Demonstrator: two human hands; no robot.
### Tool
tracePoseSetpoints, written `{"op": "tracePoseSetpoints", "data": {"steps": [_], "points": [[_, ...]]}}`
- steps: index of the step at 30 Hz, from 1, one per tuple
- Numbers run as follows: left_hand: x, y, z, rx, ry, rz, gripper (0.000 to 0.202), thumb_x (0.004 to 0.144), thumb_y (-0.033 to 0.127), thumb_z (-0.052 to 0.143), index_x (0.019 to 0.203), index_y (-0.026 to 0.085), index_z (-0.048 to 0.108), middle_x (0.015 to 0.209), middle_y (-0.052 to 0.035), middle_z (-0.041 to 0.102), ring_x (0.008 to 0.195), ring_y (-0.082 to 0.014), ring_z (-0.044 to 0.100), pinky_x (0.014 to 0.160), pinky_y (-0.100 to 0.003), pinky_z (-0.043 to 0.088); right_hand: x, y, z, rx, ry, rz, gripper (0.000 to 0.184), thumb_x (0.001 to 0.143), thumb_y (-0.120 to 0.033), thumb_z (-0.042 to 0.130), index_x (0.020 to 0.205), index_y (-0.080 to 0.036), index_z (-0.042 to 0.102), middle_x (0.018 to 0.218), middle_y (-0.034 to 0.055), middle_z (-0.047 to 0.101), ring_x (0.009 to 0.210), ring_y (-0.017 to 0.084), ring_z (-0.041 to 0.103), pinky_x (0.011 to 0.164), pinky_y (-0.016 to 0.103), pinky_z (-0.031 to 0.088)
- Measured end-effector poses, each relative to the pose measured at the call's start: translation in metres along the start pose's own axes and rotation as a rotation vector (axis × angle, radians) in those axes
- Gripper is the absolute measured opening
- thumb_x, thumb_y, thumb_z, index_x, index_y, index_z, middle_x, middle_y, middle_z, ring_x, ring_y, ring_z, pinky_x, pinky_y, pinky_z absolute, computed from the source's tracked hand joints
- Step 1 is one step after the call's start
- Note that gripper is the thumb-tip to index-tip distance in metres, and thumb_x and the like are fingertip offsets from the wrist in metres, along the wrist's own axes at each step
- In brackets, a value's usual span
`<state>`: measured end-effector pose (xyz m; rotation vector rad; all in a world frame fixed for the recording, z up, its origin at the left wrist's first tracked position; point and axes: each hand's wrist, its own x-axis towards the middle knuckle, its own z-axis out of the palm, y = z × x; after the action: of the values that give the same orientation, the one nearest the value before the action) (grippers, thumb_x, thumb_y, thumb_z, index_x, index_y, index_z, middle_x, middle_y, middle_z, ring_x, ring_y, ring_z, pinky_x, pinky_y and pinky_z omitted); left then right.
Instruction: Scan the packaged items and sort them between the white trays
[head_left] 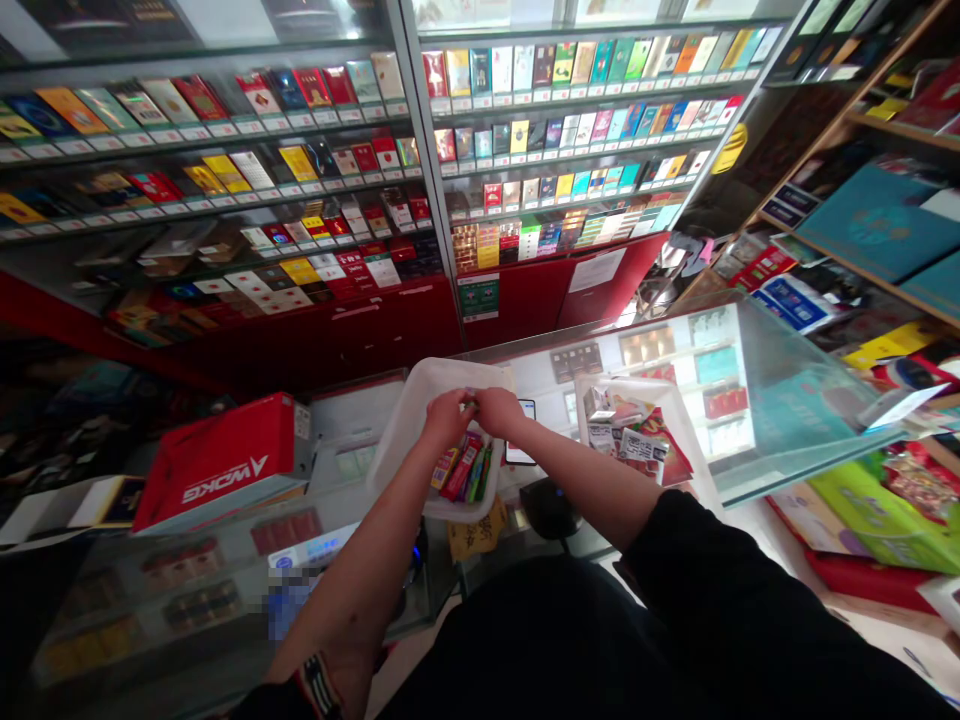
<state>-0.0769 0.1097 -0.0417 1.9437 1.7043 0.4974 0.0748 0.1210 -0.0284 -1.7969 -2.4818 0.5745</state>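
Observation:
Both my hands meet over a white plastic tray (409, 420) on the glass counter. My left hand (448, 417) and my right hand (497, 408) are closed, fingertips pinched together on a small item I cannot make out between them. Below them in the tray lie several colourful slim packets (465, 470), red, green and yellow. A second white tray (679, 420) to the right holds several small packs and wrappers (630, 430).
A red box (225, 460) sits on the glass counter (750, 400) at left. A phone (521, 452) and a dark device (550, 505) lie by the trays. Shelves of cigarette packs (570, 130) fill the wall behind. Boxed goods (877, 215) stack at right.

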Motion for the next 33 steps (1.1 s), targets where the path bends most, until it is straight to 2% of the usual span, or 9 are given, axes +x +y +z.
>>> {"op": "tracePoseSetpoints", "data": {"steps": [5,9,12,15,19,23,28,33], "points": [[-0.025,0.008,0.005,-0.343,0.067,-0.038,0.019,0.094,0.029,0.066,0.106,0.020,0.076,0.108,-0.0070,0.082,0.102,-0.0228,0.075,0.096,-0.035,0.055,-0.019,0.013,-0.012,0.218,0.013,0.066,0.024,0.094,-0.035,0.071,0.108,-0.018,0.082,0.106,0.0105,0.082,0.099,0.024,0.074,0.077,0.027,0.047],[-0.048,0.013,0.015,-0.424,0.089,-0.096,0.024,0.095,0.038,0.065,0.101,0.020,0.078,0.100,-0.0065,0.082,0.094,-0.0233,0.075,0.089,-0.035,0.057,-0.039,0.024,-0.016,0.460,0.094,0.140,0.018,0.087,-0.033,0.077,0.093,-0.016,0.079,0.086,0.0050,0.079,0.080,0.018,0.068,0.069,0.025,0.043],[-0.062,0.021,0.018,-0.484,0.074,-0.104,0.022,0.091,0.036,0.069,0.102,0.020,0.079,0.099,-0.0060,0.083,0.091,-0.0228,0.075,0.086,-0.033,0.057,-0.053,0.031,-0.011,0.715,0.129,0.167,0.010,0.081,-0.025,0.077,0.085,-0.017,0.075,0.075,-0.0001,0.073,0.070,0.014,0.062,0.065,0.024,0.042],[-0.072,0.032,0.014,-0.440,0.112,-0.087,0.016,0.091,0.030,0.071,0.100,0.020,0.080,0.099,-0.0047,0.082,0.092,-0.0221,0.074,0.088,-0.033,0.056,-0.066,0.037,-0.006,0.932,0.157,0.160,0.013,0.074,-0.023,0.076,0.086,-0.017,0.074,0.073,-0.0023,0.070,0.068,0.013,0.059,0.065,0.024,0.044],[-0.083,0.049,0.004,-0.298,0.252,0.026,0.013,0.092,0.025,0.070,0.101,0.021,0.079,0.105,-0.0049,0.079,0.100,-0.0216,0.071,0.098,-0.034,0.053,-0.086,0.047,-0.009,1.088,0.228,0.120,0.023,0.071,-0.031,0.078,0.089,-0.018,0.075,0.073,-0.0035,0.067,0.068,0.013,0.056,0.065,0.025,0.044],[-0.095,0.067,0.000,-0.260,0.309,0.088,0.015,0.095,0.026,0.070,0.105,0.022,0.081,0.101,-0.0046,0.075,0.090,-0.0190,0.068,0.089,-0.031,0.055,-0.109,0.055,-0.024,1.206,0.252,0.134,0.030,0.068,-0.039,0.080,0.087,-0.017,0.073,0.073,-0.0029,0.066,0.065,0.012,0.054,0.063,0.025,0.043],[-0.106,0.083,0.006,-0.231,0.321,0.062,0.019,0.096,0.029,0.069,0.109,0.023,0.081,0.100,-0.0048,0.075,0.086,-0.0187,0.068,0.086,-0.031,0.056,-0.134,0.061,-0.044,1.262,0.194,0.156,0.034,0.074,-0.048,0.080,0.085,-0.017,0.071,0.072,-0.0003,0.067,0.062,0.011,0.054,0.059,0.025,0.045],[-0.114,0.094,0.022,-0.319,0.336,0.059,0.020,0.094,0.030,0.070,0.109,0.024,0.082,0.102,-0.0041,0.080,0.086,-0.0195,0.071,0.085,-0.032,0.056,-0.148,0.070,-0.046,1.291,0.160,0.242,0.030,0.080,-0.046,0.079,0.081,-0.018,0.069,0.071,0.0020,0.069,0.059,0.012,0.055,0.056,0.024,0.045]]}}
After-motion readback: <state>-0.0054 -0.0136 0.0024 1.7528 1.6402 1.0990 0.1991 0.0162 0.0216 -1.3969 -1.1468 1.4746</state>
